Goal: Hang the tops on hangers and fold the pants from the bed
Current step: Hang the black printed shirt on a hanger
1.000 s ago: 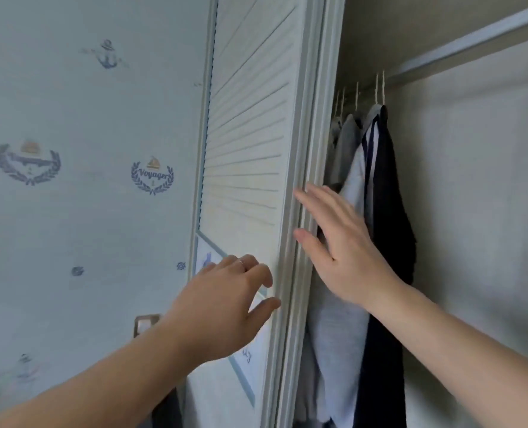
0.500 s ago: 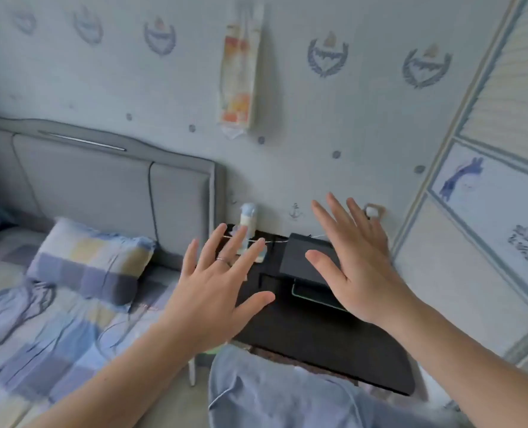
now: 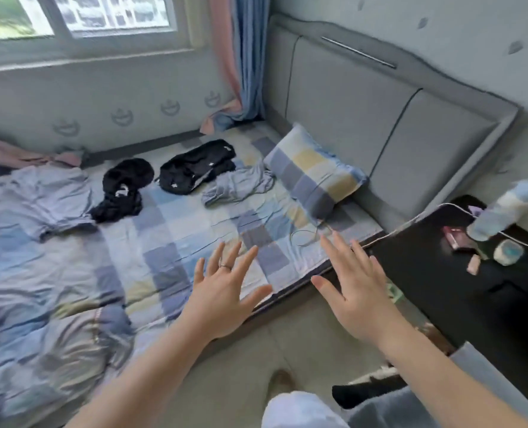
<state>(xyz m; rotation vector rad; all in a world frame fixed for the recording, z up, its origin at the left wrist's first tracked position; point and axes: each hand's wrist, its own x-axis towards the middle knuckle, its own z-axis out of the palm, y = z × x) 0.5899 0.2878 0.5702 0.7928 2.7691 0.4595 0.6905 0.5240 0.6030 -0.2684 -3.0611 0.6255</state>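
Several garments lie on the bed [image 3: 176, 236] near the far wall. A crumpled black garment [image 3: 123, 189] sits left of a second black garment [image 3: 194, 166] with small white marks. A grey-blue garment [image 3: 238, 186] is bunched beside the pillow, and another grey-blue garment [image 3: 43, 199] lies spread at the left. My left hand [image 3: 225, 291] hovers over the bed's near edge with fingers spread, holding nothing. My right hand [image 3: 355, 288] is spread and empty too, above the gap between bed and black side table.
A checked pillow [image 3: 312, 174] leans at the grey headboard [image 3: 364, 97]. A black side table [image 3: 460, 288] on the right carries a bottle [image 3: 503, 211] and small items, with a white cable running onto the bed. Window and curtain [image 3: 241, 57] stand behind. Floor lies below my arms.
My view has swung left from the wardrobe door, past the side table, to the bed. Both hands have come off the door and stay spread and empty.
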